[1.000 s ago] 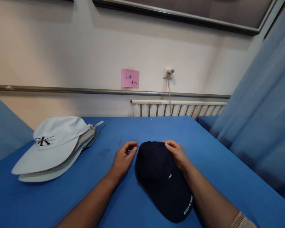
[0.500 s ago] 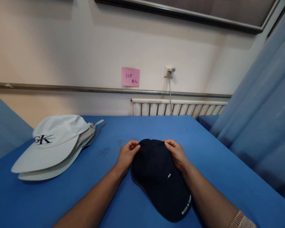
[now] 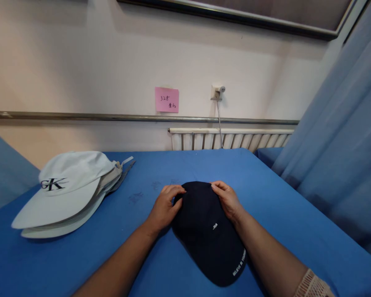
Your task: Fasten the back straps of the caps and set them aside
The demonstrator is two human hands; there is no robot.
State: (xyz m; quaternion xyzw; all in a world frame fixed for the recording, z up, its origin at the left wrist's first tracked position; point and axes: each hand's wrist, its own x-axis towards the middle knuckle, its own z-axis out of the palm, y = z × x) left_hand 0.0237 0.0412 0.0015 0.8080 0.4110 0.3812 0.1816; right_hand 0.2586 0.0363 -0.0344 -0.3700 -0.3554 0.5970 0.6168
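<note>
A dark navy baseball cap point(image 3: 205, 227) lies on the blue sheet in front of me, its brim pointing toward me and to the right. White lettering runs along the brim edge, and a small white logo marks the front. At the crown's far left edge, my left hand point(image 3: 167, 206) is closed on the fabric, fingertips on top and thumb lower on the side. My right hand point(image 3: 228, 200) pinches the crown's far right edge between thumb and fingers. The cap hides part of the fingers.
A stack of several caps point(image 3: 71, 189), a white one with black letters on top, sits at the left of the blue-covered bed point(image 3: 136, 247). Blue curtains point(image 3: 334, 136) hang at both sides. Behind are a wall rail point(image 3: 111, 117), a radiator point(image 3: 198, 140) and a plugged-in socket point(image 3: 216, 93).
My left fingers have shifted over the top of the crown, with the thumb now lower and farther from them. My right hand keeps its pinch. The view has moved slightly.
</note>
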